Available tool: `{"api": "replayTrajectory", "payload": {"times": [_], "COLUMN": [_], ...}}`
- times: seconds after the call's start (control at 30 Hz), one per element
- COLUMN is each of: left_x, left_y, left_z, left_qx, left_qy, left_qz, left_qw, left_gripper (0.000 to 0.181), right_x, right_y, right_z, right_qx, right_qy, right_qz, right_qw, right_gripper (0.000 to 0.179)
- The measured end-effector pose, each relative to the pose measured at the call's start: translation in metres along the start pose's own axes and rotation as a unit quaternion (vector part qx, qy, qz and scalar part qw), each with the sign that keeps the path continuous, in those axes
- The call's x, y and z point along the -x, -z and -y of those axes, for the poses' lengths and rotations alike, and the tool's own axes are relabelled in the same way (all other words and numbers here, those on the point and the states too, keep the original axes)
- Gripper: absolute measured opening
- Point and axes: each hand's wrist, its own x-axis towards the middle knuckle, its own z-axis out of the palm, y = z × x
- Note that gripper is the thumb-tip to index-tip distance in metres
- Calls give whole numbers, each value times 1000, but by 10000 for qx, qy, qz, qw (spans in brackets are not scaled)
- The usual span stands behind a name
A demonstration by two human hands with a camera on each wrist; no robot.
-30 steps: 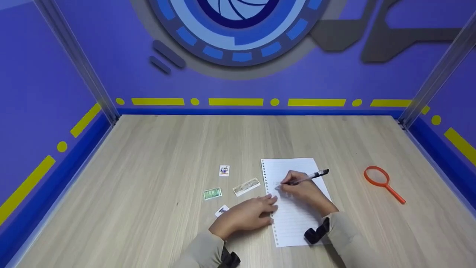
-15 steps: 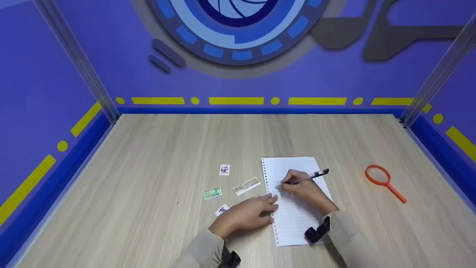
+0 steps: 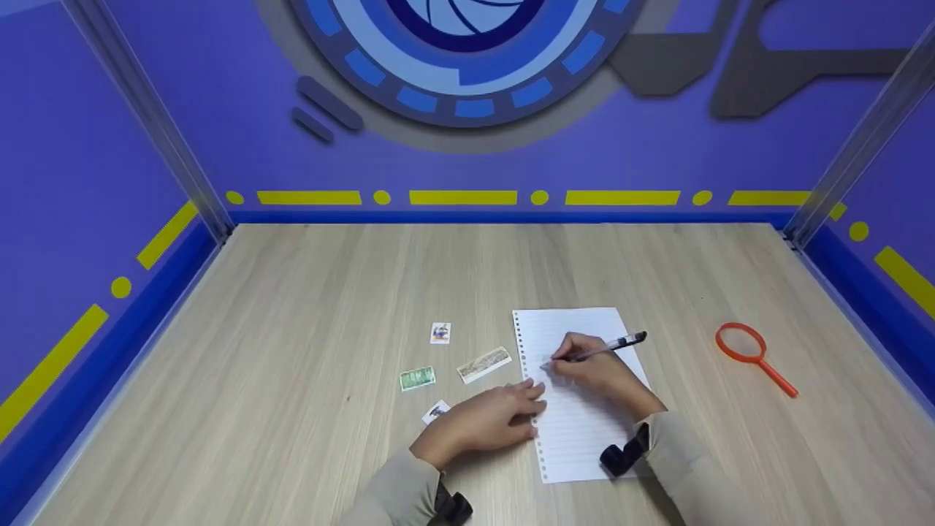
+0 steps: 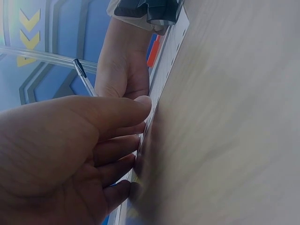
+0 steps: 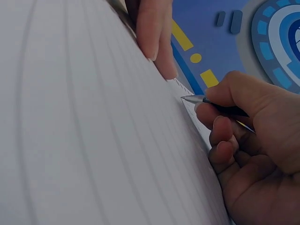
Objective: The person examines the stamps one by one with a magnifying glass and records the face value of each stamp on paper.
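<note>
Where the table (image 3: 467, 274) ends, purple walls (image 3: 467, 172) rise

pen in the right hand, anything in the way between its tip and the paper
Nothing visible stands in the way. The right hand holds the pen with its tip right at the lined paper; whether they touch is hard to tell. The left hand is at the paper's punched edge, beside that path, not across it.

Room runs between paper (image 3: 577, 431) and magnifying glass (image 3: 758, 360) — small cards (image 3: 417, 378) obstruct further left.
</note>
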Motion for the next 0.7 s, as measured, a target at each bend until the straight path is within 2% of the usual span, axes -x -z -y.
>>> {"api": "replayTrajectory", "payload": {"times": [0.43,0.7], "left_x": [-2,-1], "left_y": [-1,-1], "left_z": [1,1], "left_qx": [83,144], "left_qy": [26,13], "left_qz": [44,-15], "left_qw": [10000,9999], "left_gripper": [43,43], "right_x": [0,0], "right_y": [1,2], "right_z": [-2,-1], "right_qx": [117,-194], "right_qy": [214,-45], "right_qz": [331,180], "right_qw": [9992,9996], "right_gripper": [9,9]}}
